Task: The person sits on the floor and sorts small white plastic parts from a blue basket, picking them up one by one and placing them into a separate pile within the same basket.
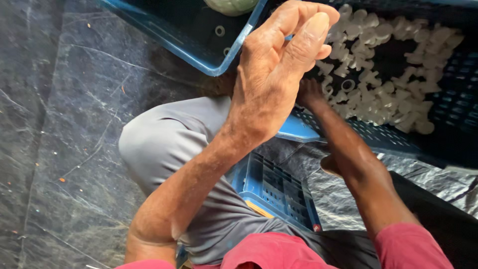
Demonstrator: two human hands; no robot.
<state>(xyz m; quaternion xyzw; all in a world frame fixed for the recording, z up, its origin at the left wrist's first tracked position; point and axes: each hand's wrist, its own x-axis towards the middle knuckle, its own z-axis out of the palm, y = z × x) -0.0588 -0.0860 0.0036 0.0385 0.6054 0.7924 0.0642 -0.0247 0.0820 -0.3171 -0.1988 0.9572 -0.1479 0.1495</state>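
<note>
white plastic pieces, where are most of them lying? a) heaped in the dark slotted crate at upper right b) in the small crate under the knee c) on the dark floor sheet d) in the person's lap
a: the white plastic pieces lie heaped in the dark slotted crate at upper right, where the right hand reaches in behind the raised left hand.

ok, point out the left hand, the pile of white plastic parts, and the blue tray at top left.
left hand [274,74]: head view, back of the hand.
pile of white plastic parts [393,94]: head view, middle of the heap.
blue tray [234,50]: head view, right rim.
</note>
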